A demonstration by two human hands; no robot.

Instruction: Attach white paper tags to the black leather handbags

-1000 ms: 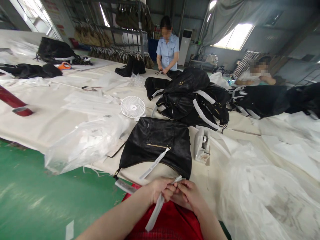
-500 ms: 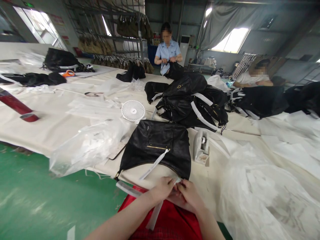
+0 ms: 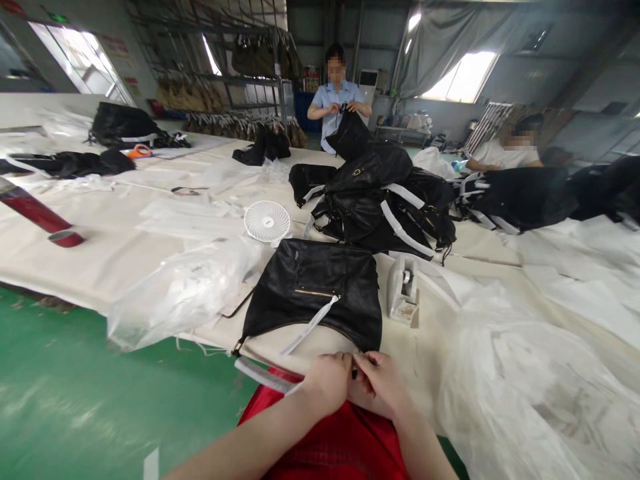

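Fingers of both hands are curled in and meet at the near right corner of the black bag: those of the left hand (image 3: 327, 380) are closed, knuckles up, and the thumb and forefinger of the right hand (image 3: 376, 379) pinch together just beside them. What they grip between them is mostly hidden, so I cannot tell it exactly. The black bag (image 3: 320, 280) lies flat on the table (image 3: 200, 227) in front of the person, its curved opening facing the red apron (image 3: 335, 443). A white strip (image 3: 313, 325) hangs from the pull of its gold zipper (image 3: 317, 293), and a wrapped strap (image 3: 263, 375) runs from its near left corner toward the left forearm. Just right of the bag stands a tape dispenser (image 3: 403, 290); beyond its far left corner is a white fan (image 3: 267, 221). Clear plastic (image 3: 185, 287) lies to the left, reaching over the table edge, and a larger heap of plastic (image 3: 520, 373) lies to the right. Behind the bag is a pile of black bags (image 3: 380, 193). Across the table, a person in a blue shirt (image 3: 336, 100) holds up another dark bag (image 3: 349, 135); at the far right is a person in white (image 3: 510, 153).
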